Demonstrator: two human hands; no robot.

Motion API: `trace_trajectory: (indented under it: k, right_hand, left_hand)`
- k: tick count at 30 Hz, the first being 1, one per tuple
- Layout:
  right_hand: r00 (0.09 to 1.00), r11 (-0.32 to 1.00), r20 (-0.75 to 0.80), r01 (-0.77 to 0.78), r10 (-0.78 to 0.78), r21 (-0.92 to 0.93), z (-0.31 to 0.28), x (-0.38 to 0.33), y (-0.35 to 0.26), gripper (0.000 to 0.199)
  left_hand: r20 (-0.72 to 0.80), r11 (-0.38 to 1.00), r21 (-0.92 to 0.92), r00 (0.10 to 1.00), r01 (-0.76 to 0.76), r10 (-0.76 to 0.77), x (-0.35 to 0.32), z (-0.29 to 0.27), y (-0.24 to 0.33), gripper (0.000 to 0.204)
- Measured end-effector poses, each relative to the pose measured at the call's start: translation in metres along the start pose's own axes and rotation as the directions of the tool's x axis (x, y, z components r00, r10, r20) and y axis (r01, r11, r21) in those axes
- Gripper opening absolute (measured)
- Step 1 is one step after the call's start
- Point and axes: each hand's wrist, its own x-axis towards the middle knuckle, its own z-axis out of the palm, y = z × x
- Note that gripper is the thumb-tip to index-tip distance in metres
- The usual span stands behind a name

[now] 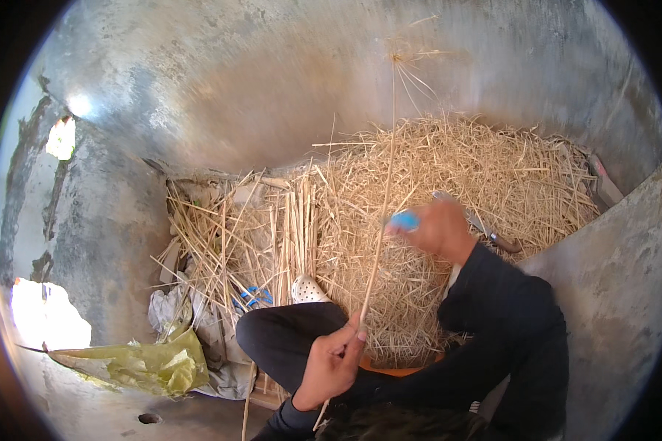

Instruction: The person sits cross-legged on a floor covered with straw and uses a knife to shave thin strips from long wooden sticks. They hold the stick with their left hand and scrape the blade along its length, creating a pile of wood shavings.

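My left hand (332,366) pinches the lower part of a long, thin dry stalk (381,253). The stalk rises away from me over the straw and ends in a wispy, branching tip (396,59). Beside its middle is my right hand (443,229), curled and slightly blurred. Something bright blue (404,220) shows at that hand's fingertips, close to the stalk; whether it is held or worn on a finger I cannot tell. Partly behind the right hand, a curved tool with a brown handle (506,244) and a metal part lies on the straw.
Chopped straw (522,176) is heaped against the far wall. Longer stalks (298,228) lie to its left, near a pale perforated clog (309,289). A yellowish plastic sheet (162,365) and crumpled whitish sacking (224,378) lie at left. Grey walls (272,88) surround the space.
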Motion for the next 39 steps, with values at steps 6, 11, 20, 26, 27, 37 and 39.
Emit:
trace_trajectory:
  k: [6, 11, 20, 26, 27, 37, 39]
  right_hand:
    - [0.971, 0.962, 0.054, 0.220, -0.231, 0.163, 0.012, -0.028, -0.042, 0.067]
    - [0.987, 0.995, 0.131, -0.099, 0.095, 0.028, -0.003, 0.005, 0.004, 0.071]
    - [0.993, 0.991, 0.018, -0.114, 0.115, -0.065, 0.003, 0.012, 0.030, 0.079]
    - [0.986, 0.987, -0.062, 0.160, -0.158, 0.032, 0.004, -0.012, -0.007, 0.078]
    - [0.965, 0.967, -0.103, 0.249, -0.242, 0.057, 0.006, -0.016, -0.016, 0.078]
    - [0.805, 0.826, -0.191, -0.559, 0.561, 0.071, -0.047, 0.026, 0.139, 0.070]
    - [0.912, 0.924, -0.186, -0.330, 0.365, 0.196, -0.034, 0.017, 0.065, 0.051]
  left_hand:
    - [-0.021, 0.996, 0.032, 0.997, 0.079, -0.078, 0.001, -0.008, 0.003, 0.033]
    - [0.055, 0.997, 0.068, 0.997, 0.047, -0.051, -0.002, -0.007, 0.010, 0.033]
    - [0.039, 0.964, 0.254, 0.997, -0.080, 0.073, -0.001, -0.014, 0.005, 0.029]
    - [0.051, 0.971, 0.237, 0.998, -0.036, 0.025, -0.012, -0.020, 0.001, 0.025]
    - [0.044, 0.972, 0.236, 0.999, -0.026, 0.016, -0.012, -0.021, 0.000, 0.025]
    - [0.196, 0.979, 0.112, 0.963, 0.168, -0.188, -0.032, -0.034, -0.002, 0.028]
    - [0.186, 0.928, -0.180, 0.937, 0.327, -0.295, -0.020, -0.031, -0.005, 0.033]
